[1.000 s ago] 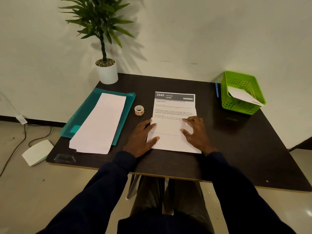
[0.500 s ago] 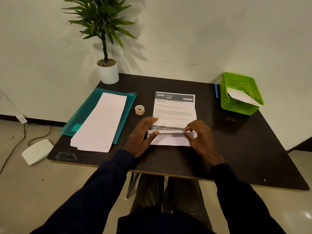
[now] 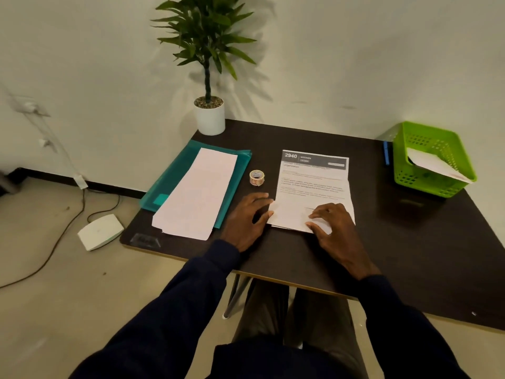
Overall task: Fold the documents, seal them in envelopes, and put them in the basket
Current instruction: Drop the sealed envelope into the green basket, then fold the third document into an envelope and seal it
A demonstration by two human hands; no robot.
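A printed document lies in the middle of the dark table, its near third folded up over the text. My right hand presses flat on the folded flap with fingers spread. My left hand rests at the flap's left edge, fingertips touching the paper. A stack of white envelopes lies on a teal folder at the left. A small tape roll sits between folder and document. The green basket at the right back holds one white envelope.
A potted plant stands at the table's back left corner. A blue pen lies beside the basket. On the floor at left are a white box and cables. The table's near edge runs just behind my wrists.
The flap was unfolded and narrow half a second ago; now it lies folded up over the lower text again. My right hand slid left onto the flap. The camera tilted left.
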